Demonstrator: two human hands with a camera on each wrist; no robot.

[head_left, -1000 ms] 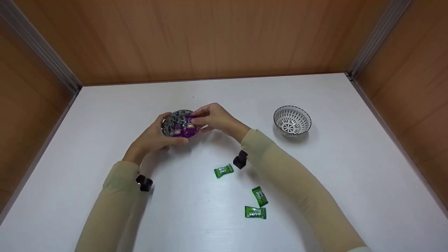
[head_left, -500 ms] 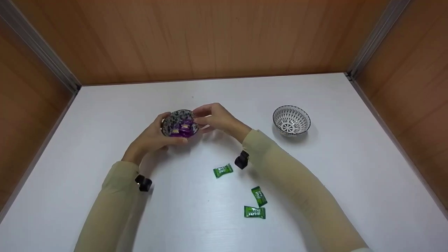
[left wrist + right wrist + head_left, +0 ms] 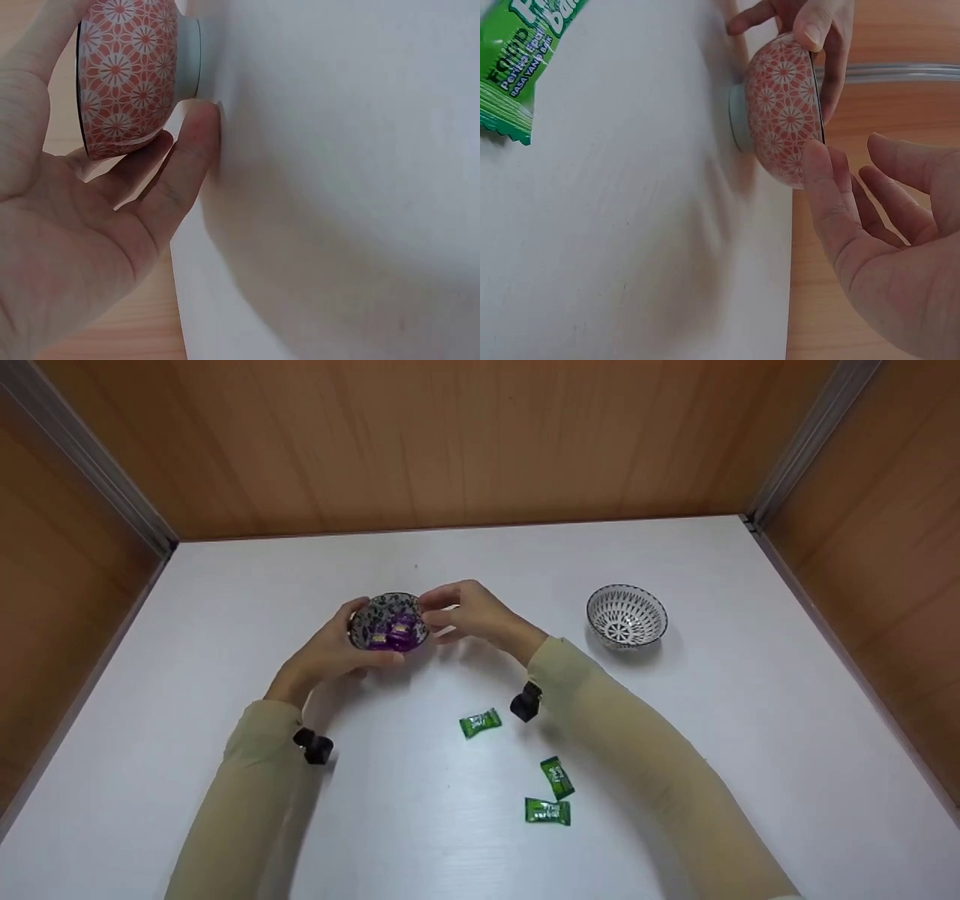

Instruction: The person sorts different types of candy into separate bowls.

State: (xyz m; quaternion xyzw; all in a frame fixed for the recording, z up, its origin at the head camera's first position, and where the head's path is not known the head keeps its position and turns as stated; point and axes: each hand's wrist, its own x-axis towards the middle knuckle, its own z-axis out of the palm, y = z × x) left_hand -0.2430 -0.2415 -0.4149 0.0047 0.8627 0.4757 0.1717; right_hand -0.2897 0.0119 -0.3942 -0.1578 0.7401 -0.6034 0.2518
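A small bowl (image 3: pixel 373 617) with a dark floral inside holds purple-wrapped candies (image 3: pixel 401 634). Its outside is a red and white flower pattern, seen on the bowl (image 3: pixel 127 75) in the left wrist view, with a pale foot close over the table. My left hand (image 3: pixel 328 651) grips it from the left, thumb along the near side. At the right rim is my right hand (image 3: pixel 476 613), fingers loosely bent and spread. In the right wrist view the thumb (image 3: pixel 821 169) overlaps the rim, and nothing shows between that hand's fingers.
A second bowl (image 3: pixel 626 617), white with dark dashes inside, stands at the right. Green-wrapped candies lie on the white table (image 3: pixel 420 825): one candy (image 3: pixel 480 723) nearer the middle, two others (image 3: pixel 557 778) close together in front. Wooden panels (image 3: pixel 480 442) enclose the back and sides.
My right hand has let a purple candy drop into the bowl and drawn back slightly to the right, to the rim. The left hand keeps its grip on the bowl.
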